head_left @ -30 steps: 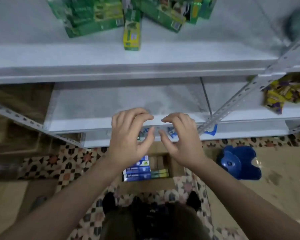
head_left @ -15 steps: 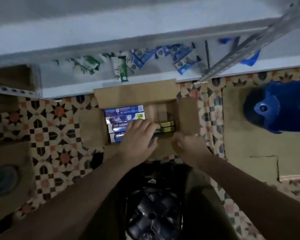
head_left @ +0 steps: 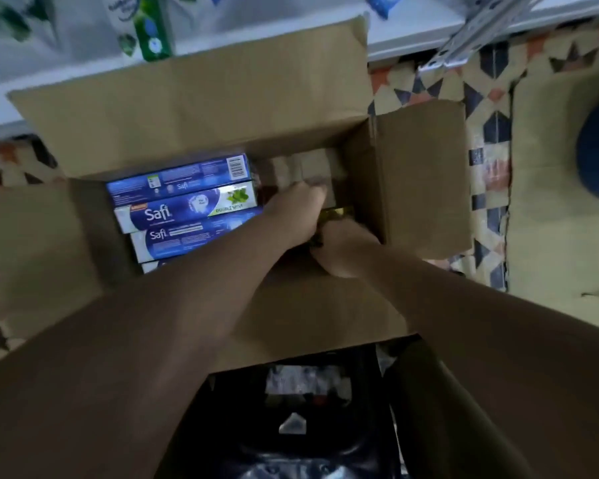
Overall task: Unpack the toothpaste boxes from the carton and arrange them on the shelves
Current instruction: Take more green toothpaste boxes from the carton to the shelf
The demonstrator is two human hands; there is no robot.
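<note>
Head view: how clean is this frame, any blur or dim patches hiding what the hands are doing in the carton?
Head view: dim overall; the blue Safi boxes read sharply, the left hand and right hand are motion-smeared, so their grip on the yellow-green box is unclear; the shelf edge and floor corners are blurred, and the carton flaps bow from the wide lens.

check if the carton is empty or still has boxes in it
Not empty: the open carton still holds a stack of blue toothpaste boxes on its left side.
</note>
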